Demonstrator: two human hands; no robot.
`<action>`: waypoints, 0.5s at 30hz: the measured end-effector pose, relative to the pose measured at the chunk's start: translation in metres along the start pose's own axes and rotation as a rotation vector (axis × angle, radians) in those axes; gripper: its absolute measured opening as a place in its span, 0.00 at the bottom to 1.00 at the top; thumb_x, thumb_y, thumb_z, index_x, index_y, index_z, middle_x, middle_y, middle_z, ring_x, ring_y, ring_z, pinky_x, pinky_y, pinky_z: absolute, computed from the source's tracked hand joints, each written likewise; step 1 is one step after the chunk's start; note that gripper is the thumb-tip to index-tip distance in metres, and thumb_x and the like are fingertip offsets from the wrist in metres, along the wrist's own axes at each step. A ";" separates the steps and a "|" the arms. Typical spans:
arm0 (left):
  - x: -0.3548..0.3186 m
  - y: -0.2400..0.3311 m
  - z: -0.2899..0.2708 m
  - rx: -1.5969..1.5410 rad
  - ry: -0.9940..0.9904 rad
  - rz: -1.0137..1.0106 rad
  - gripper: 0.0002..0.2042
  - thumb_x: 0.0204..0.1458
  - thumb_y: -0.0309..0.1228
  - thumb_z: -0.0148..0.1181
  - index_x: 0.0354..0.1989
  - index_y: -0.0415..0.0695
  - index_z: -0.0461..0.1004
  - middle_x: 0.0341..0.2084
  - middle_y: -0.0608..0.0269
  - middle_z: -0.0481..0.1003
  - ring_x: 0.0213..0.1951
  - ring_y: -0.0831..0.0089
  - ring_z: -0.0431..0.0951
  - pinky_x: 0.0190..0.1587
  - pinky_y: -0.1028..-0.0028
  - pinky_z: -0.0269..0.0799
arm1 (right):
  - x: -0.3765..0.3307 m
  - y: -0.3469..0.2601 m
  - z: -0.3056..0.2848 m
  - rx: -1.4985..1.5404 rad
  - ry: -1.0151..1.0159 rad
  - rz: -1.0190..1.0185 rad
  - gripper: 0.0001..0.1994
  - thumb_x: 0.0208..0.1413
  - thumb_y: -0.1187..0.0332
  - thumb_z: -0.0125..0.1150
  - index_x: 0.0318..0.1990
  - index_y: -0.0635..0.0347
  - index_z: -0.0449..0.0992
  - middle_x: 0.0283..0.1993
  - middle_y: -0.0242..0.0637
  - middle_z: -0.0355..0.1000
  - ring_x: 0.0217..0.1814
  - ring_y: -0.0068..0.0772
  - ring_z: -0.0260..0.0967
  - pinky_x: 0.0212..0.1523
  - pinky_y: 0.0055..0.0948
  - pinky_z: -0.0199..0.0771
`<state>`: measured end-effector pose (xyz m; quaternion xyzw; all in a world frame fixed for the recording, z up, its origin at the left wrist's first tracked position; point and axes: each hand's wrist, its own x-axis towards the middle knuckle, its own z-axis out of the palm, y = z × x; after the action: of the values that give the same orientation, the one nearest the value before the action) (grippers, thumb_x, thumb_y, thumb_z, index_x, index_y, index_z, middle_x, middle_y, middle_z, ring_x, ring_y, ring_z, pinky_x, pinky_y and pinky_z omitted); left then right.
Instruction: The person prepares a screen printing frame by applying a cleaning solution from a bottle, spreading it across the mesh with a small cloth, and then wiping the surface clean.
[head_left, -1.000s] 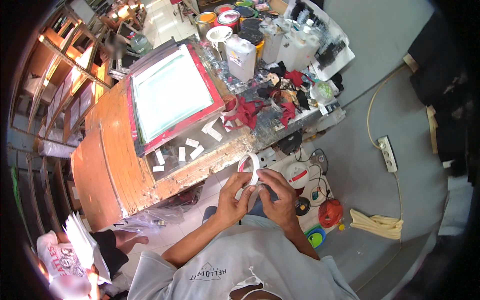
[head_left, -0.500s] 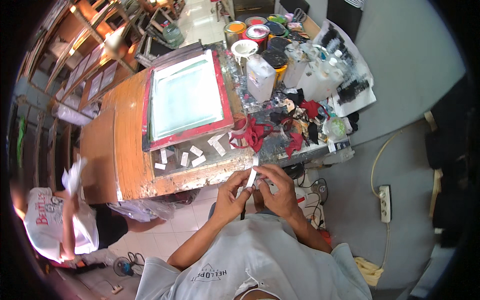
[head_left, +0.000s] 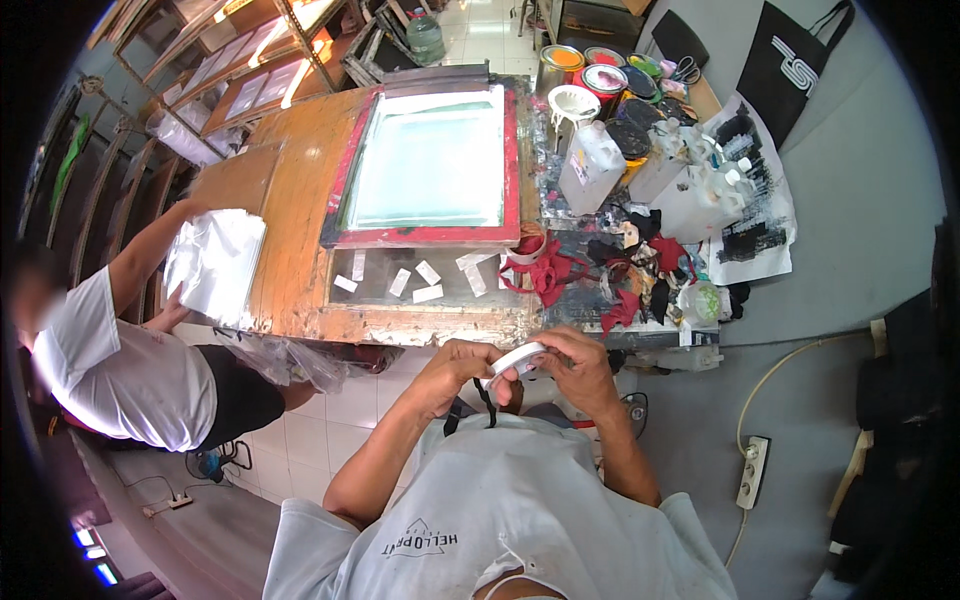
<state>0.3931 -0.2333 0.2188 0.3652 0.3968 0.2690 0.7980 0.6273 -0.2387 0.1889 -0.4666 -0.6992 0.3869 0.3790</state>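
A narrow roll of white tape (head_left: 516, 358) is held up between my two hands, in front of the table's near edge. My left hand (head_left: 452, 376) is closed on its left end. Around the right end curl the fingers of my right hand (head_left: 577, 374). Part of the roll is hidden behind the fingers. Just beyond, several short white strips (head_left: 427, 293) lie scattered on the table. Behind them rests a screen printing frame (head_left: 430, 238) with a red border and a pale mesh.
On the wooden table (head_left: 290, 215), a co-worker at left handles shiny sheets (head_left: 215, 262). Paint cans (head_left: 560, 62), a white jug (head_left: 592, 168) and red rags (head_left: 548, 275) crowd the right side. A power strip (head_left: 754, 472) lies by the grey wall.
My hands have turned the tape so that more of its ring shows. The co-worker has moved to the table with sheets laid on it. My view has shifted left.
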 end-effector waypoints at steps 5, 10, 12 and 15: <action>-0.001 -0.013 -0.001 -0.178 0.072 -0.066 0.17 0.46 0.29 0.52 0.40 0.28 0.78 0.24 0.49 0.80 0.23 0.72 0.77 0.26 0.77 0.73 | 0.003 -0.025 0.014 -0.008 0.061 -0.052 0.13 0.55 0.79 0.63 0.48 0.64 0.79 0.44 0.43 0.78 0.43 0.37 0.77 0.42 0.30 0.76; -0.004 -0.012 0.001 -0.246 0.050 -0.046 0.17 0.47 0.27 0.50 0.41 0.28 0.77 0.27 0.48 0.80 0.25 0.71 0.78 0.29 0.77 0.74 | 0.001 -0.013 0.012 0.081 -0.039 0.020 0.12 0.58 0.75 0.60 0.49 0.63 0.78 0.46 0.44 0.77 0.46 0.44 0.76 0.47 0.34 0.75; -0.007 -0.008 0.003 -0.216 0.072 0.000 0.18 0.47 0.27 0.50 0.42 0.27 0.77 0.28 0.47 0.81 0.24 0.71 0.77 0.29 0.76 0.74 | -0.006 -0.004 0.018 0.125 0.046 0.085 0.12 0.59 0.78 0.59 0.50 0.64 0.78 0.45 0.44 0.78 0.43 0.38 0.77 0.43 0.30 0.76; -0.011 -0.008 0.003 -0.192 0.069 -0.004 0.19 0.48 0.28 0.50 0.44 0.27 0.77 0.29 0.47 0.81 0.23 0.70 0.76 0.31 0.75 0.74 | -0.016 0.004 0.029 0.128 0.116 0.125 0.12 0.59 0.78 0.59 0.50 0.65 0.78 0.44 0.45 0.78 0.42 0.37 0.78 0.41 0.28 0.77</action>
<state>0.3905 -0.2468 0.2189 0.2769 0.3970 0.3167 0.8157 0.6074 -0.2584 0.1701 -0.5058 -0.6196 0.4261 0.4228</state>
